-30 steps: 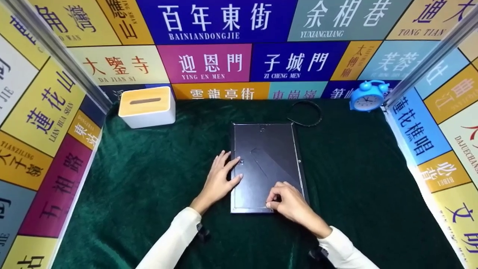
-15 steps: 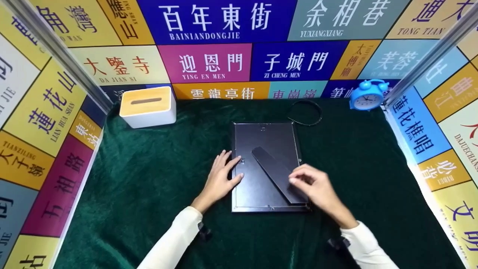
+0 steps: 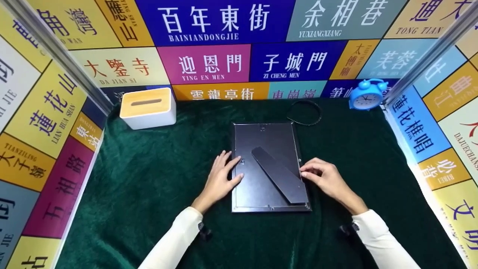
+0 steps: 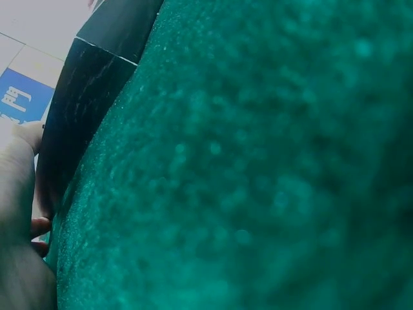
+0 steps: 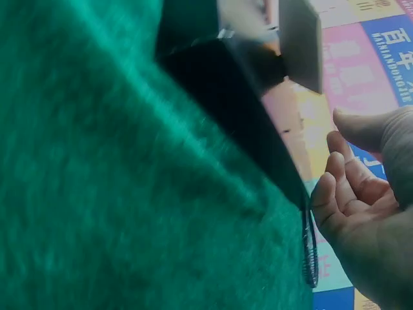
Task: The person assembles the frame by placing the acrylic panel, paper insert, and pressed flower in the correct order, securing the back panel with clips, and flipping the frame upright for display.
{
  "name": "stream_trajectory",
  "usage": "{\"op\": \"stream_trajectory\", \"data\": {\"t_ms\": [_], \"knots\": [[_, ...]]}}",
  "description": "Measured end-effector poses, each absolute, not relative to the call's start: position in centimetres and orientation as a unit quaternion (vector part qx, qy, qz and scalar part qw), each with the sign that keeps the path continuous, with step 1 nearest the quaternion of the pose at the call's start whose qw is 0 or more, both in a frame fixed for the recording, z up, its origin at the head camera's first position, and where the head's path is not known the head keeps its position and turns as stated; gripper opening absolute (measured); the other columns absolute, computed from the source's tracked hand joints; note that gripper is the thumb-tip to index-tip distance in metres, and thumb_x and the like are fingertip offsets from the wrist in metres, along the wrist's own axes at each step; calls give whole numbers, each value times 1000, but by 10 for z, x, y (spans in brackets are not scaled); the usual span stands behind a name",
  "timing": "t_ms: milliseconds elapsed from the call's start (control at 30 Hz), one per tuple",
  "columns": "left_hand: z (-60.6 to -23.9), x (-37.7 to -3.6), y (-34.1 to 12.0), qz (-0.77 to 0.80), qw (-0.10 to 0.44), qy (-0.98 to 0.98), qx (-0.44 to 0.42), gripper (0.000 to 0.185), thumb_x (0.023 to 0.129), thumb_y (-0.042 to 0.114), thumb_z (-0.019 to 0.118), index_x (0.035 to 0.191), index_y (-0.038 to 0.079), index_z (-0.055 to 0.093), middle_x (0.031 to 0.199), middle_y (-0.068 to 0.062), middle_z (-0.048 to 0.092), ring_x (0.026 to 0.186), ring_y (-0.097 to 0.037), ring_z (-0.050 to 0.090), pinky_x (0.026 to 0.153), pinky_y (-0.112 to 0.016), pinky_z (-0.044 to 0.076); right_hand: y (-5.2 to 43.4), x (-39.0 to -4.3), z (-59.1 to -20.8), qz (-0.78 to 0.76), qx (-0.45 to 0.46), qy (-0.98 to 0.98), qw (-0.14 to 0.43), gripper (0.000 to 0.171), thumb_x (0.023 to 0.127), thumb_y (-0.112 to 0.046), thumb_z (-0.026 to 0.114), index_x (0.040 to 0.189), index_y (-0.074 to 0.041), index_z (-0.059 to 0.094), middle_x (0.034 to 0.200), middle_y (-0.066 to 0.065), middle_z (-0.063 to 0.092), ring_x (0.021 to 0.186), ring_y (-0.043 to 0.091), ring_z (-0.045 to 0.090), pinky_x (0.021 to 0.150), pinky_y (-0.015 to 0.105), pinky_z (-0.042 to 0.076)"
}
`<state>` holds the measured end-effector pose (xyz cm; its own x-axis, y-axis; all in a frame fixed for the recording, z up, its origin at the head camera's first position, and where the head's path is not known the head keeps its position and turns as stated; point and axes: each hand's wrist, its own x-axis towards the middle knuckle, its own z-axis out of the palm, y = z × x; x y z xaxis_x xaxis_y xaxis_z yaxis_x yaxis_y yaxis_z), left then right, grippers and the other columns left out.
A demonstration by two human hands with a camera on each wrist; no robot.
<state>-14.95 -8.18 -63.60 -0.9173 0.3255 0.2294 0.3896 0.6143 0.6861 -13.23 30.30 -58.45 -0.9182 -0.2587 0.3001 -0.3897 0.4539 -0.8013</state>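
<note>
While face-down, black frame, stand raised | left hand flat | right hand relaxed, empty

Black picture frame on dark green velvet cloth; blue alarm clock; white sleeves.

Head view: even, bright overhead lighting; shadows are soft and short. The green velvet cloth shows a pale sheen in patches. Straight wall posts lean outward toward the edges. Left wrist view: the cloth fills the picture, close and out of focus. Right wrist view: blurred throughout, with smeared outlines.
</note>
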Motion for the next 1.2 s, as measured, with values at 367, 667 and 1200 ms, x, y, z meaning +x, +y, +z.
{"op": "stream_trajectory", "data": {"t_ms": [367, 667, 1200], "knots": [[-637, -149, -80, -384, 26, -903, -193, 63, 103, 38, 74, 160, 15, 60, 171, -22, 42, 166, -42, 24, 133, -63, 18, 319, -147, -596, 466, 277, -840, 13, 18, 93, 7, 82, 105, -5, 87, 103, 8, 76, 89, 21, 66, 79, 14, 50], [-637, -149, -79, -383, 24, -903, -193, 63, 104, 38, 73, 160, 15, 59, 172, -22, 41, 166, -41, 24, 134, -62, 17, 322, -153, -597, 450, 288, -845, -10, 19, 92, 8, 82, 106, -3, 87, 103, 8, 73, 94, 21, 67, 84, 14, 50], [-636, -149, -82, -393, 27, -899, -189, 62, 102, 36, 76, 158, 14, 62, 171, -23, 42, 166, -43, 25, 132, -65, 19, 310, -163, -587, 414, 247, -875, -46, 15, 85, 5, 90, 90, -6, 82, 87, 3, 69, 80, 12, 62, 72, 18, 49]]}}
